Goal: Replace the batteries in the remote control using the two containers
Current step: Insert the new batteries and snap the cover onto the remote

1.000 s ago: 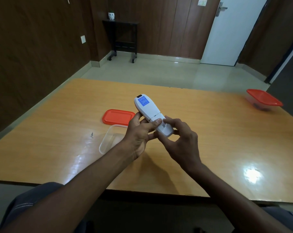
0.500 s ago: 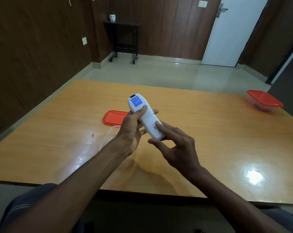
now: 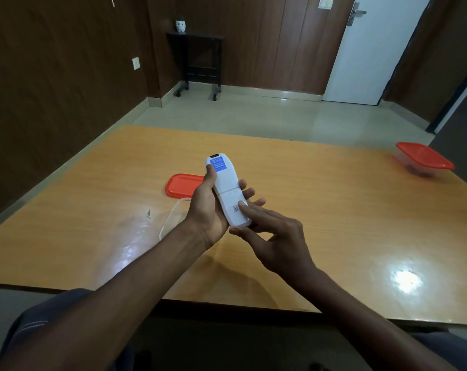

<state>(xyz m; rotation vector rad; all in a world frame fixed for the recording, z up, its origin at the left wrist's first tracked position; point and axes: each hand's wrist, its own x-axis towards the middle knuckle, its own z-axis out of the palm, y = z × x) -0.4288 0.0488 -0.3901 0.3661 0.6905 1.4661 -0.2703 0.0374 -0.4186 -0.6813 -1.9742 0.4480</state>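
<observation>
- A white remote control (image 3: 227, 192) is held above the middle of the counter (image 3: 320, 210), back side up, with its far end tilted away from the person.
- The grip of the left hand (image 3: 208, 210) is clenched around the remote: the thumb lies along the left edge near the far end, and the fingertips (image 3: 249, 192) show past the right edge.
- The left forearm reaches in from the lower left, over the near edge of the counter.
- The right hand (image 3: 278, 242) is held just beside the near end of the remote with its fingers straight; its grip is released and nothing is grasped.
- One right fingertip rests on the battery cover (image 3: 233, 207), next to a small printed code square; the thumb is stretched under the remote's near end.
- A blue label (image 3: 218, 165) with white writing sits on the far end of the remote; the writing is too small to be read.
- A seam across the remote's back marks the edge of the battery cover, which is seen in place.
- A clear open container (image 3: 173, 218) stands on the counter to the left, partly hidden by the left wrist.
- Its red lid (image 3: 181, 184) lies flat just beyond it.
- A second clear container with a red lid (image 3: 422, 159) stands closed near the far right corner of the counter; something dark shows inside but cannot be identified.
</observation>
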